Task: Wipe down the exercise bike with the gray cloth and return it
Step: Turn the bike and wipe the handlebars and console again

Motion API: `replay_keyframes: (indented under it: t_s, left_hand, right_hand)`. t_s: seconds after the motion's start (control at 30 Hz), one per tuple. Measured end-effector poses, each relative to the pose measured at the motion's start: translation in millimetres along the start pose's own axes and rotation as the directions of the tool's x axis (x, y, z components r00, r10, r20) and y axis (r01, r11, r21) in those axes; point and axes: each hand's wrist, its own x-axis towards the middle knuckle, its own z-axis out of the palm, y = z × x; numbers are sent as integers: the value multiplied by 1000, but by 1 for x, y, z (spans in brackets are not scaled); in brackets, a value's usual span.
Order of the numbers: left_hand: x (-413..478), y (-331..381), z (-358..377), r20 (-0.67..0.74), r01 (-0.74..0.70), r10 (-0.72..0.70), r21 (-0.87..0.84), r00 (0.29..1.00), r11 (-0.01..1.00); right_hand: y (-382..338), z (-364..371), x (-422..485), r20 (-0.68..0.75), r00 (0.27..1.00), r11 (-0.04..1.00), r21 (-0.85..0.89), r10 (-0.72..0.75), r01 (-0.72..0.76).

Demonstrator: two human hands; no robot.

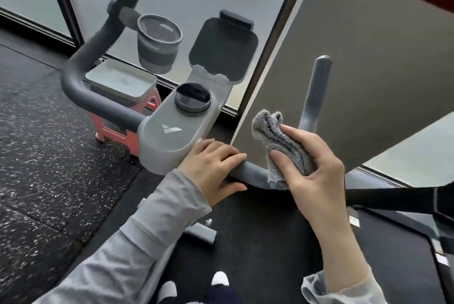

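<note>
Right grip [312,171]: closed around the gray cloth [282,149], thumb on the near face and fingers wrapped behind, with the bunched upper end of the cloth standing free above the hand. Lower edge of the cloth lies against the right handlebar [253,173] of the exercise bike [169,136], at the bend where the bar turns upward.

Left grip [213,166]: holds nothing; the hand lies flat, fingers extended and together, resting on the same handlebar just beside the gray centre console, thumb below the bar. The two hands are near each other but apart.

Console layout:
- Round black dial [192,97] on top of the housing.
- Dark tablet holder [222,51] tilted up behind the dial.
- Gray cup holder [158,43] mounted to the left of the tablet holder.
- Left handlebar [95,58] curving up and away.

Beyond the bike, a red step stool [120,129] with a gray top stands on the speckled black floor [49,156] next to frosted glass panels. Both forearms wear light gray sleeves.
</note>
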Motion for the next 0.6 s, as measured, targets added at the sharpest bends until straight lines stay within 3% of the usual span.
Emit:
replay_keyframes:
  t_s: [0.17,0.33,0.6]
  left_hand:
    - [-29,10,-10,-41,59,-57,55,998,997]
    - [-63,30,-10,-55,230,-226,96,973,968]
    - [-109,76,46,49,549,-556,111,830,829]
  right_hand:
    - [1,7,-13,61,998,988,151,3,-12]
    - [8,9,-22,151,987,944,330,-47,-6]
    - [31,-23,-41,353,916,885,465,-191,6]
